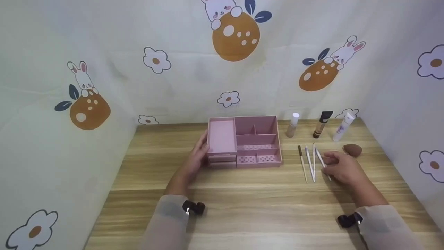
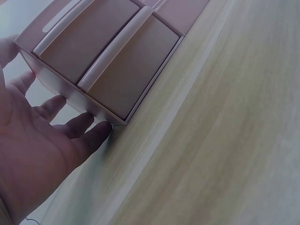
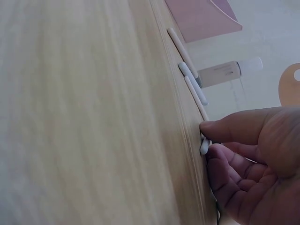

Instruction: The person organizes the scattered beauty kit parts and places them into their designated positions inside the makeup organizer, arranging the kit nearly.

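Note:
A pink desktop organizer stands at the back middle, with a flat tray top and two drawers on its left and open compartments on its right. My left hand rests against its left side; in the left wrist view the spread fingertips touch the side wall beside the drawers. Several slim makeup brushes lie on the table right of the organizer. My right hand pinches the rightmost white brush between thumb and fingers; in the right wrist view its end shows between them.
Behind the brushes stand a bottle with a white cap, a black-capped tube and a white tube. A brown makeup sponge lies beyond my right hand. Printed cloth walls enclose the wooden table at the back and sides.

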Motion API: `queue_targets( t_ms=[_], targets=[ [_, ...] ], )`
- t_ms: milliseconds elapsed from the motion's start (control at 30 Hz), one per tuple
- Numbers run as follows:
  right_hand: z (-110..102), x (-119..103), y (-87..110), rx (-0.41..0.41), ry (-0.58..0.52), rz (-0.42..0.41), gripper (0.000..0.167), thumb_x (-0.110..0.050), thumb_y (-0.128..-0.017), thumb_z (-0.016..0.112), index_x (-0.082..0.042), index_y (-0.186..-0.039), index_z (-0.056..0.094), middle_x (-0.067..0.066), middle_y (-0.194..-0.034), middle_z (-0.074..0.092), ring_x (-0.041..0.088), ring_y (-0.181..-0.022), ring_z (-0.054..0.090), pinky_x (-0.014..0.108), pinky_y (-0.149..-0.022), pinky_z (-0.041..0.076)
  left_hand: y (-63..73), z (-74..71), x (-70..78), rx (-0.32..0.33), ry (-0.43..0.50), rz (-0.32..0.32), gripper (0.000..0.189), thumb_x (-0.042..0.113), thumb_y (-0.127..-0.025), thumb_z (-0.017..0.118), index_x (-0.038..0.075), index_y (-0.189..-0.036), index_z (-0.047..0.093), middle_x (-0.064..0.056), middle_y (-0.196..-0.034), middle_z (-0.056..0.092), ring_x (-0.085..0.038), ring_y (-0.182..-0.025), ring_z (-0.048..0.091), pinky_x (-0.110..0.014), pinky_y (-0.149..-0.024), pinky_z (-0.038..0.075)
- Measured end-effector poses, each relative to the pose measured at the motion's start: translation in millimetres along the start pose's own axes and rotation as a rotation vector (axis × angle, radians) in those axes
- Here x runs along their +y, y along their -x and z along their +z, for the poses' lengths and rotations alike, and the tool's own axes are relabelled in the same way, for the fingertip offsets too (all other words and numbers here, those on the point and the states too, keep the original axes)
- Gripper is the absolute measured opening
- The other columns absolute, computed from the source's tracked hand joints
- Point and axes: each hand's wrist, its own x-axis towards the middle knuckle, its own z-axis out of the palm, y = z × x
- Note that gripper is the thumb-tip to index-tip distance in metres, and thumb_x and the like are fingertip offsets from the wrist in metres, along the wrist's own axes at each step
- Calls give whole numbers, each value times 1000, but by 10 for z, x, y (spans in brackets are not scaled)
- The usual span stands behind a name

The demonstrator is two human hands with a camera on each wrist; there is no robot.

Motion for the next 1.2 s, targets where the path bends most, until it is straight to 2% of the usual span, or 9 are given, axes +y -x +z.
queue_targets(
  t_ms=[100,267,367,633,933,1100,1200],
  targets=[
    [-10,1,-1,14,22,16,66,-9,-87,82,11,-145,57,31,-128,72,11,-96,69,17,-71,57,-1,1,3,5,8,-5,60,44,-112,49,48,-168,26,8,-181,17,-25,-170,4,-59,-137,2],
    [-8,-3,-17,17,26,36,63,-7,-87,81,12,-143,59,31,-127,72,23,-103,71,17,-71,57,1,5,9,10,14,-11,60,43,-112,51,48,-167,28,7,-180,19,-25,-170,6,-56,-138,4],
    [-7,6,-27,20,31,37,62,-7,-87,81,12,-141,60,31,-126,73,23,-105,71,17,-70,56,4,1,9,10,3,-13,60,42,-112,51,48,-167,28,7,-180,19,-25,-170,7,-56,-138,4],
    [-56,-10,-34,37,24,44,58,-11,-90,79,10,-142,62,28,-126,75,5,-95,66,15,-71,54,4,-15,-17,12,-21,-11,60,45,-111,53,53,-165,28,11,-180,19,-25,-169,9,-58,-138,5],
    [-131,-172,-6,67,-77,31,58,-9,-91,74,6,-145,61,27,-127,71,2,-95,63,16,-74,56,7,-17,-17,3,-9,-13,59,47,-111,53,55,-164,29,11,-181,17,-26,-170,9,-58,-137,10],
    [-146,-316,-2,63,-202,41,60,-6,-93,70,4,-151,56,24,-128,67,1,-91,64,20,-75,61,3,-21,-19,14,-35,-14,57,49,-111,51,58,-163,29,13,-179,21,-24,-170,9,-59,-137,6],
    [-147,-411,-6,46,-288,47,63,-3,-94,68,2,-155,52,18,-124,65,4,-91,67,23,-77,64,-3,-24,-25,11,-36,-9,58,50,-111,51,56,-164,29,13,-179,21,-23,-170,10,-58,-138,5]
  ],
)
